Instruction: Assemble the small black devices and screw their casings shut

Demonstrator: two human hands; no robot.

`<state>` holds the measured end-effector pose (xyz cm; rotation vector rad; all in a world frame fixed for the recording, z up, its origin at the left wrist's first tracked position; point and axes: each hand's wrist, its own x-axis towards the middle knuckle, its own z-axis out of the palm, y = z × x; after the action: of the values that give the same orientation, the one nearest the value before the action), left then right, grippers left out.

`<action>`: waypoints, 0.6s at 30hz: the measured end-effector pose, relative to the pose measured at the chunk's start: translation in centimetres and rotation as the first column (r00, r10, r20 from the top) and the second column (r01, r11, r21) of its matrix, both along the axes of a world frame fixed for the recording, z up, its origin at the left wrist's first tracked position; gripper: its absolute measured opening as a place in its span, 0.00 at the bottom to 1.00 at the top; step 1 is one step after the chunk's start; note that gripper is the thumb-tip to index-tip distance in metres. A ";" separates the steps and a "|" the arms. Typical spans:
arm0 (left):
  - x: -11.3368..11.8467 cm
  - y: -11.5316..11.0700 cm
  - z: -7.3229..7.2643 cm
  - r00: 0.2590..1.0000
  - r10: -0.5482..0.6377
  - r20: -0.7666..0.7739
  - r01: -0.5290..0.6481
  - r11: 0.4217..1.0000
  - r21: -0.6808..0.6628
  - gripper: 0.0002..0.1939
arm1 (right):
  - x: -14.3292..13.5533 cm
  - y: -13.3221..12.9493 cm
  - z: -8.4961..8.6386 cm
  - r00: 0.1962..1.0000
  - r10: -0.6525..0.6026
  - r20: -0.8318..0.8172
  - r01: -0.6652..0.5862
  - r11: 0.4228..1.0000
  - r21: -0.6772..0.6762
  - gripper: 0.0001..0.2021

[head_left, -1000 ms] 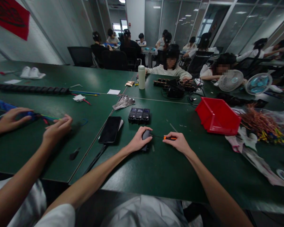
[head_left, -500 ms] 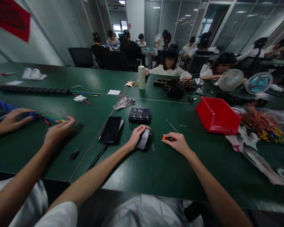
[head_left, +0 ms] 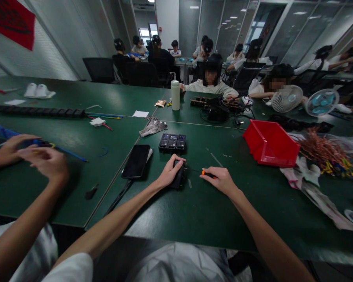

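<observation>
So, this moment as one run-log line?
left hand: holds black block | right hand: holds screwdriver, tip toward block | beyond: black modules | right: red bin

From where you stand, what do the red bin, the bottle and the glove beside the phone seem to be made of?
Red bin: probably glossy plastic, judging by its even colour and moulded, stiff walls.
Bottle: smooth pale green, perhaps coated metal or plastic; the look doesn't settle it.
Glove: soft greyish fabric, likely knit, since it lies limp and creased.
</observation>
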<state>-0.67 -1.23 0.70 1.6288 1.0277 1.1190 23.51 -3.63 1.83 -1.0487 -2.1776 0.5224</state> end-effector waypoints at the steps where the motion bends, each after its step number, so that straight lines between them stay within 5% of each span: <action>1: 0.0 0.1 0.0 1.000 0.012 -0.023 -0.011 0.999 0.035 0.16 | 0.0 -0.1 0.2 1.000 0.005 0.011 -0.005 1.000 -0.008 0.11; 12: -0.1 0.1 0.3 0.998 -0.019 -0.056 0.028 0.986 0.166 0.12 | -0.4 -0.4 1.7 0.997 -0.032 -0.063 0.023 0.989 -0.146 0.11; 18: 0.0 0.1 0.2 0.998 -0.029 -0.064 0.040 0.984 0.173 0.11 | -0.8 -0.3 1.7 0.986 -0.092 -0.142 0.033 0.926 -0.377 0.14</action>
<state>-0.70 -1.16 0.94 1.8227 0.9585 1.1695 22.73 -3.95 3.58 -1.2248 -1.9405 0.9858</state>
